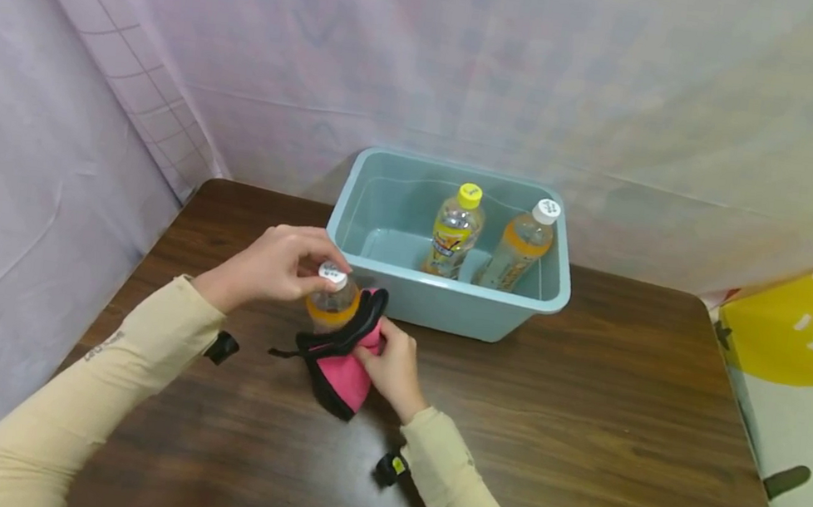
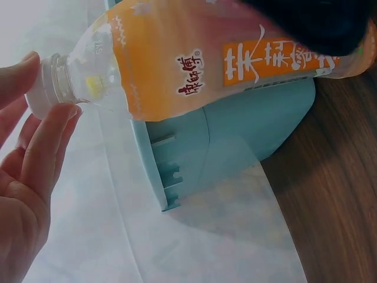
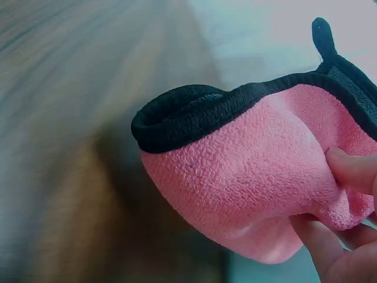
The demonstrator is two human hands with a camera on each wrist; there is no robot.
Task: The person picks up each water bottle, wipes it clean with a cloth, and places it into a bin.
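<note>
My left hand [image 1: 273, 267] pinches the white cap [image 2: 42, 91] of a clear plastic bottle [image 1: 329, 317] with an orange label. In the left wrist view the bottle's label [image 2: 165, 71] shows white Chinese characters. My right hand [image 1: 396, 369] pinches a folded pink fuzzy cloth [image 1: 350, 381] edged in black. This cloth lies against the bottle's front and hides its lower part in the head view. Close up in the right wrist view, the thumb and fingers press into the pink fabric [image 3: 235, 177], and a black loop [image 3: 323, 38] sticks out from the trim.
Just behind the hands stands a light blue plastic tub [image 1: 438, 306] on the dark wooden table [image 1: 581, 441]. Inside it are a yellow-capped bottle [image 1: 453, 238] and a leaning white-capped bottle [image 1: 515, 253]. A pale curtain [image 1: 474, 60] hangs behind the table.
</note>
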